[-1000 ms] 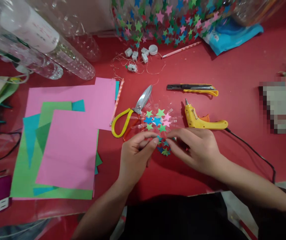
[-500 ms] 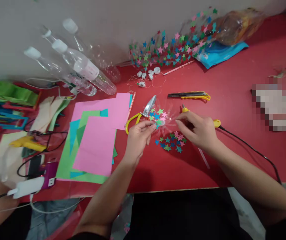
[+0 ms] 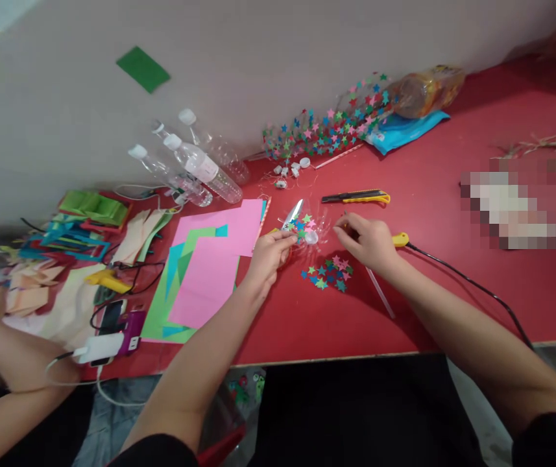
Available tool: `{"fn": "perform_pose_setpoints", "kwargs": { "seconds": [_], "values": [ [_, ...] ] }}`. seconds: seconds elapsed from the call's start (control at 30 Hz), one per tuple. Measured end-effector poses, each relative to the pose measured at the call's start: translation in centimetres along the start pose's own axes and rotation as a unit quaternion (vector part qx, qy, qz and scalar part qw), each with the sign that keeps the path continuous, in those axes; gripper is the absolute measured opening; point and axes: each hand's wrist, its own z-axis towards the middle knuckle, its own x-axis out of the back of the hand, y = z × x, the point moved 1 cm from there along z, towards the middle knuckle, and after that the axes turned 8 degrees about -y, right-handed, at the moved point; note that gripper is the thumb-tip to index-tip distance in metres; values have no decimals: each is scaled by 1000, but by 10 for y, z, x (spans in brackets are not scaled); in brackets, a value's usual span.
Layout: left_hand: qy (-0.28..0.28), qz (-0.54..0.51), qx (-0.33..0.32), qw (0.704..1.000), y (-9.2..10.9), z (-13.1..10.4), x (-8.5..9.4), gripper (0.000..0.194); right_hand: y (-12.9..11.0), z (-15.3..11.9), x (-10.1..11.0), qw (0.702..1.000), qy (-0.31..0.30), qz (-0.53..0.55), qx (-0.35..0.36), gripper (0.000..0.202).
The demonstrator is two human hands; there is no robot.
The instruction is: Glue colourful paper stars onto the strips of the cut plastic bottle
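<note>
My left hand (image 3: 270,259) is closed, thumb and finger pinching the near-left edge of a cut clear plastic piece (image 3: 324,224) with strips fanning out, a round whitish centre and paper stars (image 3: 302,224) on it. To its right hovers my right hand (image 3: 368,243), thumb and fingers drawn together; whatever they hold is too small to make out. Under that hand a yellow corded tool (image 3: 400,240) is mostly hidden. Loose paper stars (image 3: 329,274) lie in a pile between the hands and my body. Scissors (image 3: 293,214) lie behind my left hand, their handles mostly covered.
A yellow box cutter (image 3: 355,196) and a clear stick (image 3: 379,293) flank my right hand. Coloured paper sheets (image 3: 204,279) lie left. Behind are plastic bottles (image 3: 204,168), a star-covered clear form (image 3: 321,133) and a blue packet (image 3: 404,130). Another person's arm (image 3: 19,363) rests far left.
The view has shifted, showing more wall and more of the left side. My left hand still pinches the plastic piece; my right hand stays beside it with its fingers together.
</note>
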Motion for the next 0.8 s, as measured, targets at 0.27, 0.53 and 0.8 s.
{"fn": "perform_pose_setpoints", "kwargs": {
  "seconds": [0.27, 0.53, 0.8],
  "values": [
    [-31, 32, 9, 999, 6, 0, -1, 18, -1, 1, 1, 1000, -15, -9, -3, 20],
    [-50, 33, 5, 998, 5, 2, 0, 19, 4, 1, -2, 999, -24, -30, 9, 21],
    [-10, 46, -14, 999, 2, 2, 2, 11, 6, 1, -4, 999, -27, -39, 10, 20]
  ]
}}
